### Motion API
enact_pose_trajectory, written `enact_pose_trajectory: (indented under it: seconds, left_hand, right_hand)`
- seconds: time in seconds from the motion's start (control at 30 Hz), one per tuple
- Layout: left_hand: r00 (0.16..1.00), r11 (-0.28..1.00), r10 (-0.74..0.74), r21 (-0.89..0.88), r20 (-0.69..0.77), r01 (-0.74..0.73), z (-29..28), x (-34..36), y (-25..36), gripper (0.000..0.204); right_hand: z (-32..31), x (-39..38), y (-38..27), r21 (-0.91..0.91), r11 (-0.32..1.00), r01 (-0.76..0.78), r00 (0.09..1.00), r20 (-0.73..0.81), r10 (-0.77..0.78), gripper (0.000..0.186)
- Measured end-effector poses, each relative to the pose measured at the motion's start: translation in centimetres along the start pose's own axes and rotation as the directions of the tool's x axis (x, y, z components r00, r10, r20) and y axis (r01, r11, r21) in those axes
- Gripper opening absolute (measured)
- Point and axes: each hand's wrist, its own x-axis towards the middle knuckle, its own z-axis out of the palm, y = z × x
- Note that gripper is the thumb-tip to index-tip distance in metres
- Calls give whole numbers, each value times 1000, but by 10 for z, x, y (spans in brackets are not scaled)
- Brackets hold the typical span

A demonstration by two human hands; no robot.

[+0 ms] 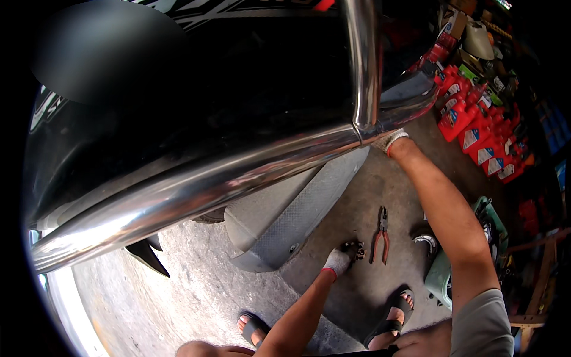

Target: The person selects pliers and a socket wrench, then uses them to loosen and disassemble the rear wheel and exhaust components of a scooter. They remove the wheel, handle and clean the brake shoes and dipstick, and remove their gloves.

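My left hand, in a pale glove with a red cuff, is low over the concrete floor. Its fingers curl around something dark and lumpy, too small to make out. Beside it, to the right, lie pliers with red handles, jaws pointing away from me. My right hand, gloved too, reaches up under the chrome tube bumper of a black vehicle. The bar hides its fingers, so what it touches cannot be seen. A grey mudguard hangs below the bar, between my two hands.
A green plastic tub with tools stands by my right forearm, next to a curved metal part. Several red jugs line the far right. A chrome upright rises from the bumper. My sandalled feet are at the bottom.
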Motion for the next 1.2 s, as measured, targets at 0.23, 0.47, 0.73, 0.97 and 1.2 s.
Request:
enact_pose_trajectory:
  seconds: [0.23, 0.47, 0.73, 0.97, 1.2]
  left_hand:
    - [999, 996, -2, 88, -34, 5, 1, 2, -4, 36]
    - [999, 997, -35, 61, -40, 37, -6, -1, 0, 35]
    - [996, 996, -82, -20, -39, 81, -5, -3, -1, 35]
    - [999, 1000, 6, 24, -54, -5, -12, 0, -7, 36]
    - [997, 998, -65, 20, -36, 66, -8, -5, -5, 38]
  right_hand:
    - [37, 7, 21, 137, 976, -170, 984, -38, 176, 38]
    - [38, 12, 6, -35, 993, -109, 990, 84, 112, 41]
    - [49, 14, 18, -318, 941, 116, 970, 239, -38, 45]
    - [28, 26, -13, -113, 986, -121, 972, 188, 140, 44]
    - [4, 9, -2, -213, 974, 77, 986, 160, -43, 41]
